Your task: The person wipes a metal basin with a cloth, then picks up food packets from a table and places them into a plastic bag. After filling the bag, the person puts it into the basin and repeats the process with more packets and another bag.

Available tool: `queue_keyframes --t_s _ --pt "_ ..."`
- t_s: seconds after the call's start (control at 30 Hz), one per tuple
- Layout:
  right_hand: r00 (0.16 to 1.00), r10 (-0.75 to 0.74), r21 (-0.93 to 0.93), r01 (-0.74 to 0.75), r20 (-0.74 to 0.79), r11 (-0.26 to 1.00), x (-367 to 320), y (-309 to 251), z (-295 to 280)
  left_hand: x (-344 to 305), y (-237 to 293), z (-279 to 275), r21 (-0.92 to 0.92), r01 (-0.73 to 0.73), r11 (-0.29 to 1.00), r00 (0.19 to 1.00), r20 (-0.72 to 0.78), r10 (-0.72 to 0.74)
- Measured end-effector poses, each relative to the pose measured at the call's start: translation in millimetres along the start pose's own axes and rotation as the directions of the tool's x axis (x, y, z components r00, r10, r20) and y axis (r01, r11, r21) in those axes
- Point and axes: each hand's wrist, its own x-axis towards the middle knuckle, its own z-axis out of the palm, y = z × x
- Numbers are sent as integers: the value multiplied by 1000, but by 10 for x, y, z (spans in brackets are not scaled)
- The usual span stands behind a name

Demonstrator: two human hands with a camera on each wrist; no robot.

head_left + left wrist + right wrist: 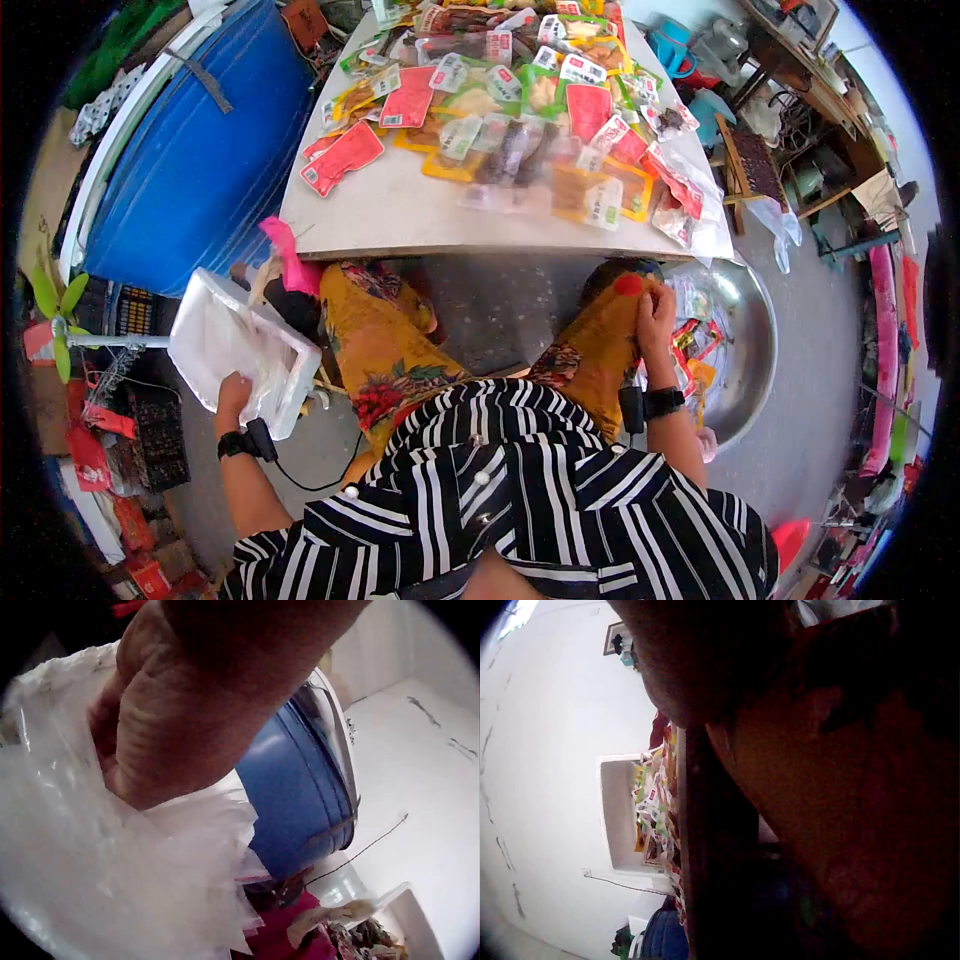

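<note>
My left hand [234, 392] reaches into a white foam box [290, 385] at the left of my knees. Clear plastic bags [112, 862] lie loose in the box, and in the left wrist view they crowd around the hand and hide its fingertips. On my right knee rests my right hand [655, 318], its fingers loosely bent beside a round red spot [628, 285] on the yellow flowered trousers. The right wrist view is mostly dark around this hand. In front of both hands stands a white table [400, 215] bearing many sealed food packets [485, 150].
A large blue tub [210, 150] stands left of the table. At the right, a wide metal basin [755, 350] on the floor holds a few colourful packets. Stacked crates [155, 440] are at far left; a wooden rack [750, 165] is at far right.
</note>
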Motion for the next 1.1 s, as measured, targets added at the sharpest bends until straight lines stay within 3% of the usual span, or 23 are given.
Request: queue_keyframes --t_s 0.13,0.23,0.33,0.43,0.5,0.57,0.6,0.63,0.7,0.8,0.83,0.9,0.93,1.03,1.07,1.1 --pt "1000 -3 9 3 4 1000 8 -23 -14 215 -412 204 122 -162 979 986 68 154" --pt "1000 -15 10 15 -14 1000 3 -28 4 35 -223 -115 -64 -60 996 989 -136 51" --pt "997 -71 -11 71 -22 997 32 -32 -95 -122 110 -567 73 124 990 934 -344 -92" --pt "996 -70 40 73 -62 997 144 -274 -238 -223 524 -1117 16 170 985 858 -495 -139" --pt "995 18 161 -2 -95 987 181 -334 -213 -268 809 -1464 -128 26 991 829 -552 -93" --pt "996 76 432 -87 43 897 259 -635 -248 -275 1115 -1734 -287 -182 940 812 -584 -21" --pt "990 86 552 -136 116 823 300 -803 -215 -270 1274 -1850 -371 -308 876 806 -592 32" --pt "999 -30 467 19 16 884 344 -912 -111 -261 1439 -1947 -445 -424 789 792 -605 84" --pt "979 -29 613 -104 203 783 386 -1260 -7 -237 1812 -2098 -686 -503 525 853 -490 178" --pt "870 -187 670 -197 455 715 479 -1462 389 -115 2275 -2144 -847 -465 260 853 -349 388" --pt "824 -225 692 -252 520 676 486 -1622 470 -141 2478 -2174 -924 -380 40 834 -324 447" --pt "647 -152 630 -615 747 475 484 -1927 639 -137 2800 -2198 -949 -236 -207 698 -314 644" --pt "585 -200 615 -710 786 343 463 -2014 716 -68 2897 -2177 -951 -128 -282 610 -300 734" --pt "339 -381 379 -925 860 33 479 -2158 1000 187 3071 -2039 -933 58 -355 407 -303 862" --pt "247 -450 256 -966 858 -43 490 -2190 1074 175 3108 -2034 -931 86 -355 457 -280 844" --pt "284 -411 308 -951 866 -8 467 -2228 1099 137 3165 -2028 -927 114 -356 506 -254 824"
